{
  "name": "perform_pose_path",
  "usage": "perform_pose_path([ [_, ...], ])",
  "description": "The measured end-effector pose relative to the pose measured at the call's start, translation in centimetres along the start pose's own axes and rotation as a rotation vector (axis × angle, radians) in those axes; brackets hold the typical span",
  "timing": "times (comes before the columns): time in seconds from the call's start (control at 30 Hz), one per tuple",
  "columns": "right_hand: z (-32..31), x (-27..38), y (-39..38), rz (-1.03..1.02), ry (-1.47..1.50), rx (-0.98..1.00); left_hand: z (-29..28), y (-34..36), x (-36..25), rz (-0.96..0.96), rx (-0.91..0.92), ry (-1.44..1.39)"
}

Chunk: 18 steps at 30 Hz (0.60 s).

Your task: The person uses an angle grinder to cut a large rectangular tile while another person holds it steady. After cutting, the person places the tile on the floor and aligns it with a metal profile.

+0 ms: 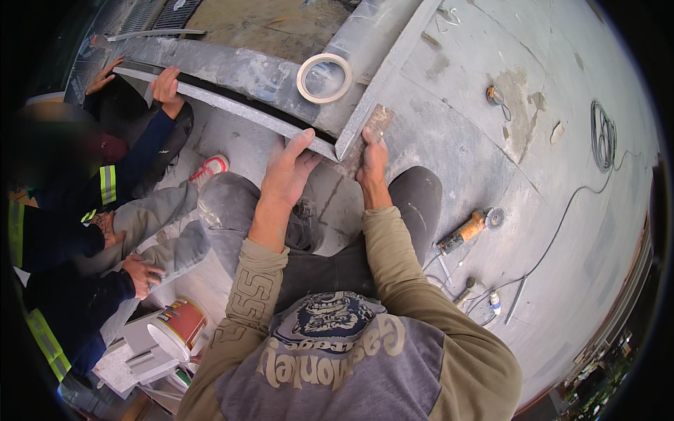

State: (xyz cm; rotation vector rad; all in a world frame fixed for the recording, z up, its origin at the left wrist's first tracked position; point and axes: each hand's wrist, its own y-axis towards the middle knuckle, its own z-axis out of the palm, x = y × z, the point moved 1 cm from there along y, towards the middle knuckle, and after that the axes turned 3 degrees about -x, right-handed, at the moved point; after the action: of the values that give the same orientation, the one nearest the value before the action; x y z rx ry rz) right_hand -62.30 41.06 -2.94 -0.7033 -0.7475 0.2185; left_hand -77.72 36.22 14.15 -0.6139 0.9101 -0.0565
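Note:
A long, narrow strip of speckled grey stone [242, 109] runs along the near edge of a raised slab-topped structure [210, 62], with a dark gap between them. My left hand [288, 172] grips the strip close to its right end, thumb on the top edge and fingers partly hidden below. Around the corner, my right hand [373, 163] is closed on a flat, brownish, dusty plate [379, 121] held against the side strip [382, 81]. Toward the left end, a co-worker's hand [167, 90] rests on the same stone strip. A roll of masking tape [303, 81] lies on top near the corner.
People in dark sleeves with reflective bands [107, 184] crouch at my left, beside a bucket [179, 326]. On the floor at my right lie an orange angle grinder [467, 230], a brush-like tool [465, 291], a power cable [562, 221] and its coil [602, 137].

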Motion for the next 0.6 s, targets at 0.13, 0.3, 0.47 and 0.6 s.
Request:
perform_pose_path([
  [0.13, -0.9, -0.1, 0.9, -0.042, -0.042, -0.031, 3.1, -2.5, -2.0, 0.689, -0.244, 0.715],
  [0.3, 0.1, 0.4, -0.3, -0.007, 0.03, 0.017, 3.2, -3.5, -4.6, 1.105, 0.048, 1.697],
  [0.47, -0.2, -0.4, 0.8, 0.018, 0.014, 0.023, 3.8, -2.2, -4.2, 1.022, 0.212, 1.735],
  [0.6, -0.7, -0.6, 1.3, -0.014, 0.028, 0.059, 3.9, -1.3, -3.9, 1.051, 0.285, 1.673],
])
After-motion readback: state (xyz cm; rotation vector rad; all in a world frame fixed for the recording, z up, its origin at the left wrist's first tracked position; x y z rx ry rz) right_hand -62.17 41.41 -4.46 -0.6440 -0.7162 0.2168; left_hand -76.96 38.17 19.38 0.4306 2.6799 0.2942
